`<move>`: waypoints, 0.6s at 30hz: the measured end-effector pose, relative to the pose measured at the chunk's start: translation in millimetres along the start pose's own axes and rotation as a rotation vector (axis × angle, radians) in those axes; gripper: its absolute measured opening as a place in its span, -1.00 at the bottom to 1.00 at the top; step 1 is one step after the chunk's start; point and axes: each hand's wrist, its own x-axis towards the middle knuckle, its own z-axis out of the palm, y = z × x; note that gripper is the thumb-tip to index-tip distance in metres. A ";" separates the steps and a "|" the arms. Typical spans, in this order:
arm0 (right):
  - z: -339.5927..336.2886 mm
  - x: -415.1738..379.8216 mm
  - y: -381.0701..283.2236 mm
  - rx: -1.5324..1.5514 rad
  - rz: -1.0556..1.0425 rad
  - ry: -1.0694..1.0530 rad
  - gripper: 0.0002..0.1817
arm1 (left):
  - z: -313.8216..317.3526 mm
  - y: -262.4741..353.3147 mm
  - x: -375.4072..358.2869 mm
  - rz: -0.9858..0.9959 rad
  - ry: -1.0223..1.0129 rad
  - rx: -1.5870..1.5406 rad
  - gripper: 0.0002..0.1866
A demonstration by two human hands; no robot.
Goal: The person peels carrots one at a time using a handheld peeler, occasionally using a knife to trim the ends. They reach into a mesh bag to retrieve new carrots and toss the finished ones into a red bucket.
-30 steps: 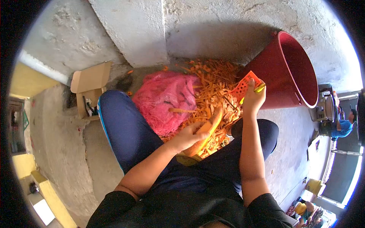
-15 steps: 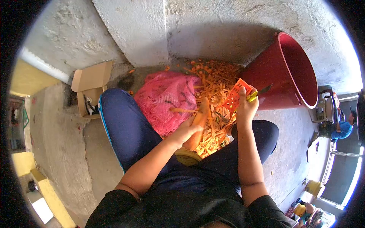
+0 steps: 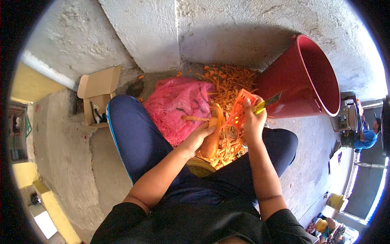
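Observation:
A thick carrot [image 3: 210, 145] stands tilted in my left hand [image 3: 198, 139], whose fingers wrap its side between my knees. My right hand [image 3: 254, 122] grips a flat orange plastic tool [image 3: 239, 106] full of holes, its lower end close beside the carrot. That same hand also holds a knife [image 3: 271, 100] with a yellow-green handle, the blade pointing right. Orange peelings [image 3: 229, 152] are heaped beneath both hands. Left of them lies a pink mesh sack [image 3: 176, 101], with a long peeling by its right side.
A large dark red tub [image 3: 284, 87] leans on its side by the wall at right. Part of a yellow container [image 3: 200, 167] shows below the carrot. An open cardboard box [image 3: 95, 91] sits left of my knee. Another person [image 3: 367, 138] is far off at right.
My right hand has moved left and slightly down, bringing the orange tool closer to the carrot. The carrot now shows more of its side.

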 end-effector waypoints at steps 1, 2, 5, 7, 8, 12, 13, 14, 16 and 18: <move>5.2 -7.6 -4.8 -0.004 0.004 -0.033 -0.78 | 0.9 0.5 -0.1 0.003 -0.003 0.015 -0.57; 10.8 -16.1 -10.0 0.098 0.052 -0.076 -0.79 | -1.2 -1.7 2.5 -0.043 -0.013 -0.072 -0.59; 24.1 -37.2 -12.0 0.118 0.001 -0.176 -0.77 | -7.9 -7.2 9.0 -0.137 -0.040 -0.276 -0.62; 27.1 -44.4 -14.7 0.043 0.005 -0.240 -0.77 | -7.2 -5.1 7.6 -0.135 -0.054 -0.338 -0.64; 28.6 -44.5 -8.3 -0.090 -0.145 -0.231 -0.76 | -9.2 -7.2 9.0 -0.110 -0.083 -0.280 -0.60; 29.6 -46.6 -20.3 -0.133 -0.100 -0.310 -0.73 | -16.1 -13.6 11.8 -0.133 -0.042 -0.340 -0.57; 29.8 -47.0 -22.6 -0.170 -0.105 -0.305 -0.73 | -15.3 -13.3 11.4 -0.132 -0.024 -0.330 -0.57; 29.2 -47.4 -27.4 -0.208 -0.110 -0.301 -0.73 | -14.2 -12.6 10.9 -0.131 -0.006 -0.320 -0.56; 29.6 -47.4 -30.2 -0.250 -0.131 -0.264 -0.73 | -8.8 -7.8 8.2 -0.135 0.006 -0.284 -0.56; 31.3 -46.7 -26.2 -0.258 -0.162 -0.199 -0.73 | -7.4 -6.5 8.5 -0.136 0.030 -0.260 -0.56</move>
